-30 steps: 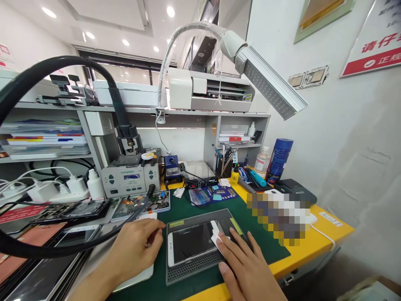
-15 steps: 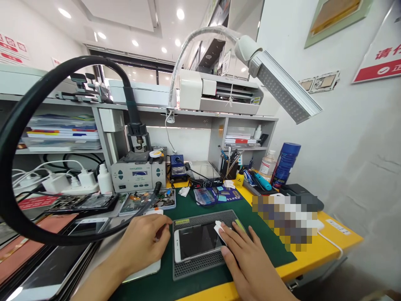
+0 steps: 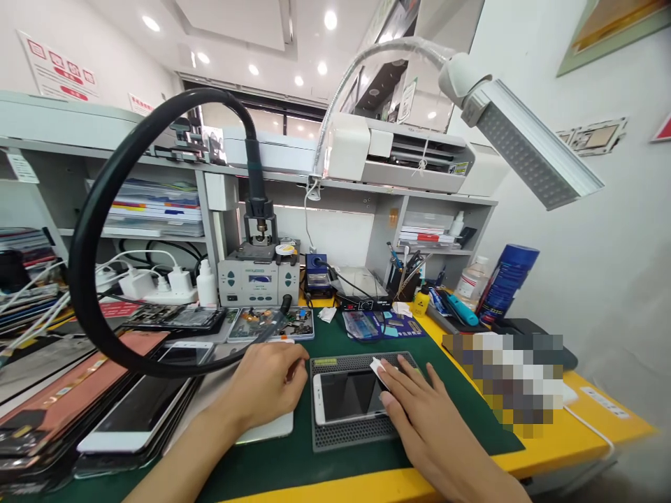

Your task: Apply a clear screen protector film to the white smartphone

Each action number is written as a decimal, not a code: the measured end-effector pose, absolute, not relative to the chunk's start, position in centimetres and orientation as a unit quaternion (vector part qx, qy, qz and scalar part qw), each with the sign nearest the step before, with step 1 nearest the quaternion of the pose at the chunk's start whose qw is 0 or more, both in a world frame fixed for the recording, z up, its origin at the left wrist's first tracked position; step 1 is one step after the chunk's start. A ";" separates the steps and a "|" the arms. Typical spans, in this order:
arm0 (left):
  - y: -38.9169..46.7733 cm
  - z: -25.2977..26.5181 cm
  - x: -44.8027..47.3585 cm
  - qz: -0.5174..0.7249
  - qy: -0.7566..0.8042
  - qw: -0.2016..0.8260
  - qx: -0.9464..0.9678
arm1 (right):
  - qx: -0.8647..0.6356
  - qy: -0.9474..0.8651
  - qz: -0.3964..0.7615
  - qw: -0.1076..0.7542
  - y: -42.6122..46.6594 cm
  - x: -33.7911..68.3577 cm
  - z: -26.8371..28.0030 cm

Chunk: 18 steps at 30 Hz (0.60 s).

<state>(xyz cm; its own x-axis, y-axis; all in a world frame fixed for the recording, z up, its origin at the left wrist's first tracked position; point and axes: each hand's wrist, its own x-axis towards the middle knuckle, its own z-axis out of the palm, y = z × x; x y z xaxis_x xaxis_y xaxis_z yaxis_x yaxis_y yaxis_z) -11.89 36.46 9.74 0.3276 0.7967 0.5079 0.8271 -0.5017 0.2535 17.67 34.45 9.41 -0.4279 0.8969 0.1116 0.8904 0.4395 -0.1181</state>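
Note:
A white-framed phone (image 3: 343,399) with a dark screen lies face up on a grey perforated mat (image 3: 346,439). My right hand (image 3: 419,405) rests over the phone's right end, fingers stretched forward. Its fingertips press a small folded white wipe (image 3: 376,365) against the screen, most of it hidden beneath them. My left hand (image 3: 275,381) is closed with curled fingers, close by the mat's upper left corner. Nothing shows inside it; whether it touches the mat I cannot tell. Beneath my left wrist lies a pale flat device (image 3: 270,427), partly covered.
A thick black hose (image 3: 84,244) loops over the left side from a hot-air station (image 3: 256,283). Stacked phones and screens (image 3: 126,416) crowd the left. Behind the mat sits a tray of small parts (image 3: 304,325). A lamp (image 3: 539,143) hangs at upper right.
The view has turned left, so everything sits farther right in the picture. My right hand still presses the wipe on the phone's right part; my left hand stays closed beside the mat.

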 end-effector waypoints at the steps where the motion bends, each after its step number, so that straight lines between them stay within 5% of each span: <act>1: 36.4 9.8 -11.9 -0.296 -0.500 0.025 -0.813 | -0.524 -0.848 0.017 0.077 34.5 17.6 9.4; 18: 36.6 9.7 -11.9 -0.308 -0.514 0.033 -0.800 | -0.394 -0.911 0.106 0.058 35.0 13.0 11.1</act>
